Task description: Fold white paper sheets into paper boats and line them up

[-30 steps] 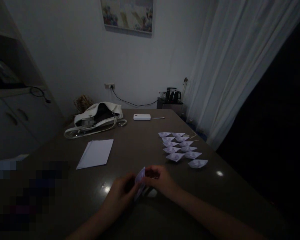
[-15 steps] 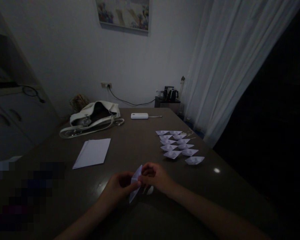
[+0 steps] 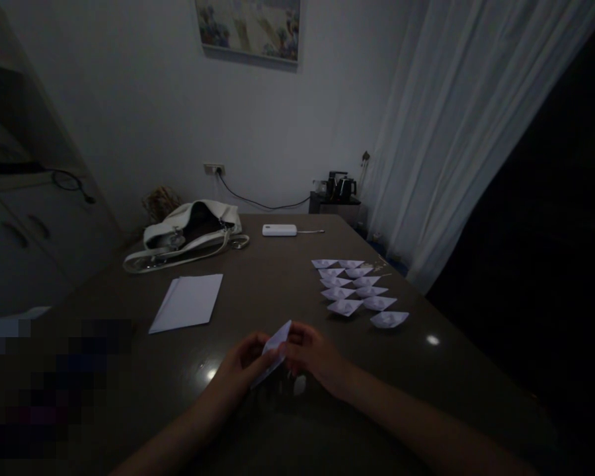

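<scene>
A folded white paper boat (image 3: 276, 338) is held between my two hands above the near part of the dark table (image 3: 258, 291). My left hand (image 3: 245, 363) is closed on its lower left side, thumb across the paper. On the other side, my right hand (image 3: 311, 354) pinches the boat near its middle, and part of the paper is hidden behind the fingers. To the right, several finished-looking paper boats (image 3: 346, 307) stand in two rows, with one paper boat (image 3: 389, 320) nearest to me at the end.
A stack of white paper (image 3: 191, 303) lies to the left. Behind it sits a white handbag (image 3: 193, 231), with a white power bank (image 3: 279, 230) and short cable at the far side. A kettle (image 3: 344, 188) stands beyond the table by the curtain (image 3: 426, 132).
The paper boat has turned clockwise, its upper tip now leaning further right. Both hands still hold it. The whole view has shifted slightly.
</scene>
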Available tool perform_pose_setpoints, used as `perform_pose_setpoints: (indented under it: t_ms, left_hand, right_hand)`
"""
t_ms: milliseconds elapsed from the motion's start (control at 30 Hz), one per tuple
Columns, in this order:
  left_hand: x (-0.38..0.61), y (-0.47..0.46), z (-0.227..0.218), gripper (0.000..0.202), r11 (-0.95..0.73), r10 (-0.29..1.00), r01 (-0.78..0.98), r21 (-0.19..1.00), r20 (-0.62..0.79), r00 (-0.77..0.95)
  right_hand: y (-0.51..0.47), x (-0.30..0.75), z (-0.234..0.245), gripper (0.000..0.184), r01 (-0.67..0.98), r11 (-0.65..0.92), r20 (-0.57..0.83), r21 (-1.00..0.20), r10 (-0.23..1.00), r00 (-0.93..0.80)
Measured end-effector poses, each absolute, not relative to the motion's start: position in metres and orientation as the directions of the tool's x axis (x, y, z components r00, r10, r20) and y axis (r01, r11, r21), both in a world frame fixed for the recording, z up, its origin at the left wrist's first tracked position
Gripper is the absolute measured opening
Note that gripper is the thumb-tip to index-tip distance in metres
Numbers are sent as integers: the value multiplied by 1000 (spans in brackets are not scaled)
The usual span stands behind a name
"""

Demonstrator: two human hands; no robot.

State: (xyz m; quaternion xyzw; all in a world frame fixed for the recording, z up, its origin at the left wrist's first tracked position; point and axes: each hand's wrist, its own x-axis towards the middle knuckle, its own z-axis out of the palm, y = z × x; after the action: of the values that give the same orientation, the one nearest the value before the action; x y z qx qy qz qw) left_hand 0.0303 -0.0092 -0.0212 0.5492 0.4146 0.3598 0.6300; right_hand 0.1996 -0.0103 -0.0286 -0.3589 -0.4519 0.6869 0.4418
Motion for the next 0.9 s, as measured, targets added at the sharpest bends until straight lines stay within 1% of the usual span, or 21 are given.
perform_pose_setpoints:
  t_ms: [200, 300, 400, 467, 533, 633, 767, 900]
  left_hand:
    - [31, -9, -20, 37, 71, 947, -35, 997, -56, 317]
    - [28, -8, -18, 32, -47, 961, -29, 998, 53, 271]
    - [22, -7, -14, 23, -239, 942, 73, 968, 213, 257]
    - [17, -6, -12, 17, -333, 913, 184, 925, 268, 307]
    - [13, -5, -11, 16, -407, 887, 256, 877, 311, 342]
    - [10, -3, -11, 21, -488, 851, 291, 823, 374, 369]
    - [7, -2, -14, 22, -546, 817, 337, 767, 399, 416]
    - [5, -1, -15, 19, -518, 834, 373, 770, 358, 420]
  right_hand:
    - [-11, 202, -26, 35, -464, -310, -139, -830, 920, -366]
    - [-10, 205, -24, 32, -485, -340, -149, -805, 909, -390]
    - [-9, 207, -23, 30, -464, -333, -143, -821, 906, -398]
    - [-8, 208, -24, 30, -458, -337, -147, -822, 904, -402]
    - [-7, 210, -25, 32, -470, -354, -155, -808, 899, -410]
    - [-5, 212, -27, 31, -488, -372, -157, -789, 891, -426]
    - [-5, 213, -27, 27, -480, -393, -171, -785, 881, -441]
    - [-6, 215, -25, 33, -481, -434, -173, -762, 852, -495]
